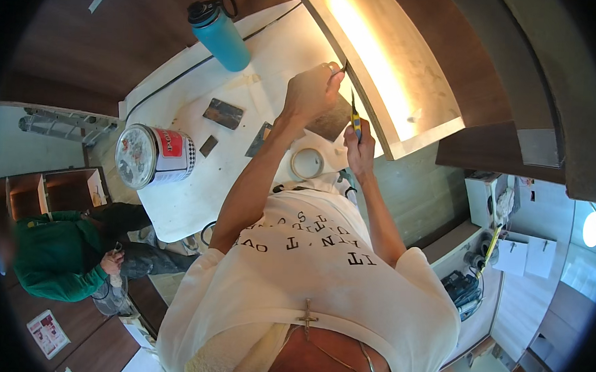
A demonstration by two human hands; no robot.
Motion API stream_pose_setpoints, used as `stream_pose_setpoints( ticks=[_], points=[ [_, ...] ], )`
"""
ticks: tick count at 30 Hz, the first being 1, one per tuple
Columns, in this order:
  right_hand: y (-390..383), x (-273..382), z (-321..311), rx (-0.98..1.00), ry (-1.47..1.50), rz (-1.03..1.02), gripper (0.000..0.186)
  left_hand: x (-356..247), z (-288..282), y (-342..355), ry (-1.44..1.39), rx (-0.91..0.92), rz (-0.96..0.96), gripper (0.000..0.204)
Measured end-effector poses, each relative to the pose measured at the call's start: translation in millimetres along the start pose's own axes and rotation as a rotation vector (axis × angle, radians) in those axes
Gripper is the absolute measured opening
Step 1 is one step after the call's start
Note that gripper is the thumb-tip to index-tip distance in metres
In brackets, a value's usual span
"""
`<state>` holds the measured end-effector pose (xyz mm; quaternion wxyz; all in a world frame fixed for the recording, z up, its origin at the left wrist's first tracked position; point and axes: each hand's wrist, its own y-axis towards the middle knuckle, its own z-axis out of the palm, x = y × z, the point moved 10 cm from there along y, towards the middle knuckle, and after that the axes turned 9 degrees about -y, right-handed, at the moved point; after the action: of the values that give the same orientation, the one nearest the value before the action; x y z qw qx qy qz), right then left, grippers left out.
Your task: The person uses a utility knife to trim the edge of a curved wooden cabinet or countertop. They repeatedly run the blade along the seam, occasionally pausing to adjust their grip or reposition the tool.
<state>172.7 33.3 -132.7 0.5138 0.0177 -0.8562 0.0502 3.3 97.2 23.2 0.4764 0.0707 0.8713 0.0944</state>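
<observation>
My left hand (311,92) is raised at the front edge of a lit wooden cabinet (418,74), its fingers pinched together. A thin dark bit shows at the fingertips, too small to name. Just right of it, my right hand (362,152) grips a yellow-and-blue utility knife (356,122), blade pointing up beside the cabinet edge. Beneath the hands on the white worktop (182,210) lie a brown sheet (331,122) and a roll of tape (306,163). Left of my forearm are a dark flat plate (223,113), a smaller dark piece (208,145) and a partly hidden scraper-like blade (256,142).
A blue bottle (224,44) stands at the worktop's back; a large paint-type can (171,156) sits at its left edge. A person in green (58,258) is at the left, near a ladder (65,124). Power tools (464,289) lie on a right-hand counter.
</observation>
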Motion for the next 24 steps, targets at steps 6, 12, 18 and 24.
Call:
stream_pose_setpoints(
  ticks=[6, 12, 18, 24],
  points=[
    [27, 12, 1, -0.189, -0.037, -0.224, 0.04, -5, 1, -3, -0.015, -0.004, 0.022, 0.027],
    [39, 18, 10, -0.208, -0.067, -0.235, 0.04, -4, -2, -4, -0.022, -0.008, 0.027, 0.026],
    [38, 32, 6, -0.183, -0.007, -0.173, 0.044, -6, -4, -3, -0.029, -0.093, 0.071, 0.019],
    [33, 40, 5, 0.008, -0.057, 0.068, 0.042, -7, -4, -3, -0.017, -0.107, 0.11, 0.018]
  ],
)
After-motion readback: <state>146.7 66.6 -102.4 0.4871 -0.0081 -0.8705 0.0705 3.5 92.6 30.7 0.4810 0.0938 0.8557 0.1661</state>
